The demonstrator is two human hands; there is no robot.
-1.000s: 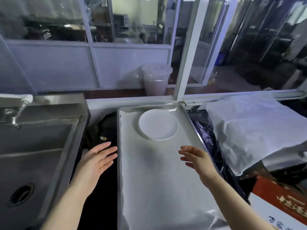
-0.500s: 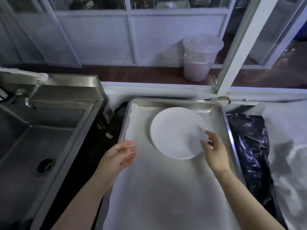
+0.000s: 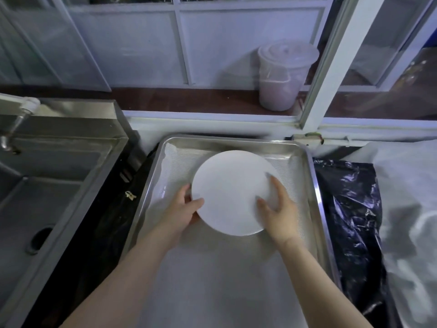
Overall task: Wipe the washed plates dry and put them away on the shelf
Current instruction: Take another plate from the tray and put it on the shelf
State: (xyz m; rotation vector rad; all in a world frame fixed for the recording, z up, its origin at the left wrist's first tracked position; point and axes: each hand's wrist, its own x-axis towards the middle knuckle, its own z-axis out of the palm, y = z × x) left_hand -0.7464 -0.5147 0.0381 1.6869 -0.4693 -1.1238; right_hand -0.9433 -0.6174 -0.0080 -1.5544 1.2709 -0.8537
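A white round plate lies at the far end of a long steel tray lined with a white mat. More plates may lie stacked under it, but I cannot tell. My left hand grips the plate's left rim, thumb on top and fingers underneath. My right hand holds the plate's right rim, with fingers spread over the top face. Both forearms reach in from the bottom of the view.
A steel sink with a tap stands left of the tray. Black plastic sheet and white cloth lie to the right. Behind a window frame, a lidded plastic bucket sits on a ledge.
Both hands reached forward from the near part of the tray and closed on the plate's two rims. My head leaned closer over the tray.
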